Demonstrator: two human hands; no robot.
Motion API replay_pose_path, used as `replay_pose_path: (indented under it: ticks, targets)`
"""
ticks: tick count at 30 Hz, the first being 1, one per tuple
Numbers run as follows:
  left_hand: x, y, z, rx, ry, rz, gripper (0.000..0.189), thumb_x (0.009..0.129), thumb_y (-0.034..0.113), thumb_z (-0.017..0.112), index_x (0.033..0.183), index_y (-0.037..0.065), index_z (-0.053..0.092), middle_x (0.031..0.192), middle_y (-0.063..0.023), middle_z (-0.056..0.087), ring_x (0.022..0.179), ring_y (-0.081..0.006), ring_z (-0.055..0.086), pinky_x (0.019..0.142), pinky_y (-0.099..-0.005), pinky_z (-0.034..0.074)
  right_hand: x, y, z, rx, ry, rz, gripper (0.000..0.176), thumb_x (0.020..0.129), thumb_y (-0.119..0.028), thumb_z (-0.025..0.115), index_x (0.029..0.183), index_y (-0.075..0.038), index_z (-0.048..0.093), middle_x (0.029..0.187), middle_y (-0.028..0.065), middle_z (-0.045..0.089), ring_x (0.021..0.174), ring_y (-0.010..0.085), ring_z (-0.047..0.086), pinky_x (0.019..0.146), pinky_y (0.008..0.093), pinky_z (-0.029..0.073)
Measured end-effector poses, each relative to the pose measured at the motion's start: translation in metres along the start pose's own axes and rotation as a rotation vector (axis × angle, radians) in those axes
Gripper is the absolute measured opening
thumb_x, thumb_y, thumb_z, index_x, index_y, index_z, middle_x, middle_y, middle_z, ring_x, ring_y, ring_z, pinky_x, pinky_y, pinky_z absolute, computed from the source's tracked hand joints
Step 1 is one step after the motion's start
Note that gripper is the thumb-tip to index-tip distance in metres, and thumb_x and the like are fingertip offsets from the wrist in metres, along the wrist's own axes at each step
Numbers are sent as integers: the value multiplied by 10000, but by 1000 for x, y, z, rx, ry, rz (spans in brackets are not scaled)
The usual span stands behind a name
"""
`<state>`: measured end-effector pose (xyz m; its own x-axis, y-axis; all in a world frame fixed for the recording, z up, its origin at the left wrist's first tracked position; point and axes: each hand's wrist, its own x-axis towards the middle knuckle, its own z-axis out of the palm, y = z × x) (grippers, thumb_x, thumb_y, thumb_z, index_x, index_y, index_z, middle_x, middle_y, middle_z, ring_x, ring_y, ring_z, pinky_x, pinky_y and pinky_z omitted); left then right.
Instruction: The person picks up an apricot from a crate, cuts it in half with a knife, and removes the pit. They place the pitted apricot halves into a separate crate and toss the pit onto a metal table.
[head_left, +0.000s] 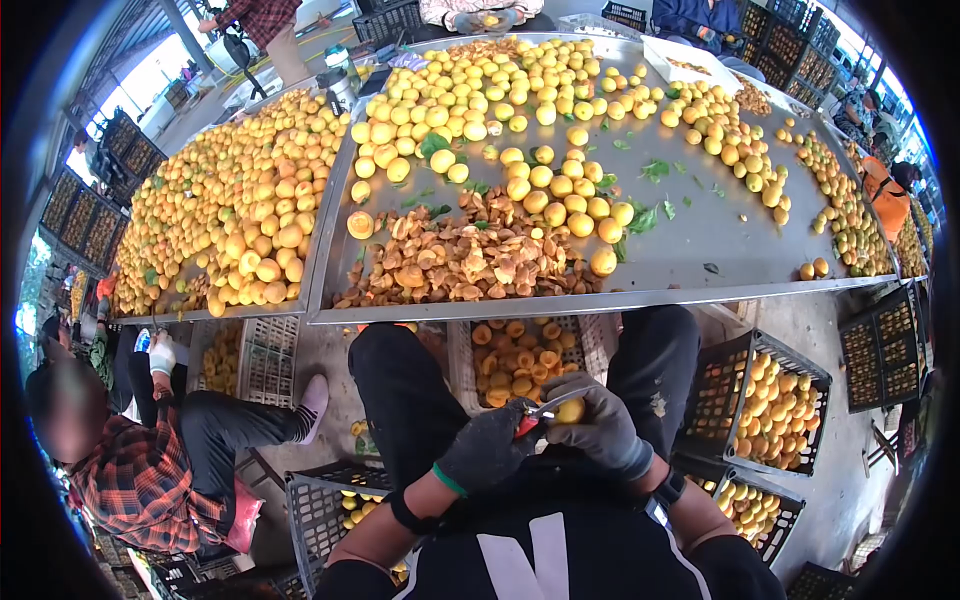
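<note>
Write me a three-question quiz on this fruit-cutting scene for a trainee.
1. Multiple choice: which hand holds the small yellow fruit? A) left hand B) right hand C) neither
2. True or false: the crate just beyond the hands holds no fruit.
3. Fill in: the knife in the left hand has a ___ handle.

Key: 1 B; 2 false, it holds cut orange-yellow fruit; 3 red.
</note>
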<state>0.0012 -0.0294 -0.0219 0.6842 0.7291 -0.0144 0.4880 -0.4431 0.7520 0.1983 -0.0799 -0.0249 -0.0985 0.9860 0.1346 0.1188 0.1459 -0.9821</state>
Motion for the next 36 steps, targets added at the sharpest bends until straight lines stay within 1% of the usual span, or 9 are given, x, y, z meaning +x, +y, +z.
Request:
replay_pose_path:
  ticks: [2, 6, 8, 12, 17, 27, 30, 33, 36]
  targets:
    - [1, -5, 3, 45, 0, 15, 437, 819, 223, 638, 1145, -40, 510, 824, -210, 616, 753, -352, 624, 645, -419, 494, 1, -6, 4, 334, 15, 215, 505, 678, -28, 773, 1120, -42, 528, 1163, 78, 520, 1036, 165, 521, 909, 299, 430]
    - [-2, 0, 5, 96, 7, 5, 431, 821, 216, 637, 1142, -45, 516, 852, -220, 617, 769, -347, 628, 661, -412, 498, -6, -8, 7, 241, 53, 299, 477, 688, -14, 758, 1105, -41, 530, 1152, 76, 531, 1028, 169, 528, 914, 293, 425]
    - [-1, 1, 5, 95, 27, 1, 403, 822, 209, 635, 1122, -40, 532, 871, -220, 619, 788, -346, 628, 676, -405, 501, -5, -7, 9, 85, 53, 138, 463, 695, -10, 748, 1101, -44, 526, 1110, 65, 541, 991, 166, 534, 893, 287, 431]
    - [-2, 3, 5, 101, 49, 18, 374, 821, 198, 635, 1103, -32, 547, 880, -214, 620, 798, -348, 625, 681, -402, 502, -7, -7, 13, 113, 47, 207, 470, 685, -9, 754, 1093, -42, 522, 1072, 72, 538, 965, 180, 541, 861, 288, 438]
    - [-7, 0, 8, 140, 67, 56, 344, 822, 178, 629, 1096, -16, 554, 873, -203, 618, 770, -350, 622, 654, -413, 497, -3, -14, 16, -178, 93, 50, 497, 663, 31, 738, 1100, -31, 509, 1032, 115, 529, 957, 249, 555, 838, 314, 450]
    - [-8, 7, 9, 61, 83, -27, 297, 823, 159, 614, 1070, 1, 567, 803, -205, 612, 732, -359, 615, 620, -432, 488, -6, -17, 15, -186, 46, 17, 540, 659, 88, 695, 1142, -34, 489, 1083, 132, 507, 989, 289, 547, 863, 333, 450]
    - [-11, 4, 11, 69, 33, -73, 285, 809, 150, 618, 1049, 3, 570, 806, -208, 612, 734, -363, 615, 622, -442, 486, -10, -15, 20, -185, 75, 27, 541, 657, 101, 686, 1140, -35, 484, 1082, 135, 512, 994, 293, 550, 867, 334, 450]
    - [-10, -1, 12, 102, -23, 9, 321, 789, 144, 627, 1068, 3, 553, 809, -213, 612, 743, -376, 613, 634, -457, 484, -10, -14, 25, -201, 111, -9, 539, 656, 101, 685, 1137, -37, 485, 1084, 138, 516, 994, 295, 552, 871, 339, 449]
    - [-3, -1, 13, -19, -83, -92, 380, 781, 151, 630, 1113, 3, 518, 822, -211, 617, 754, -387, 612, 643, -465, 486, -7, -8, 29, -250, 166, -32, 526, 664, 87, 696, 1131, -29, 482, 1079, 146, 521, 1002, 303, 553, 862, 343, 456]
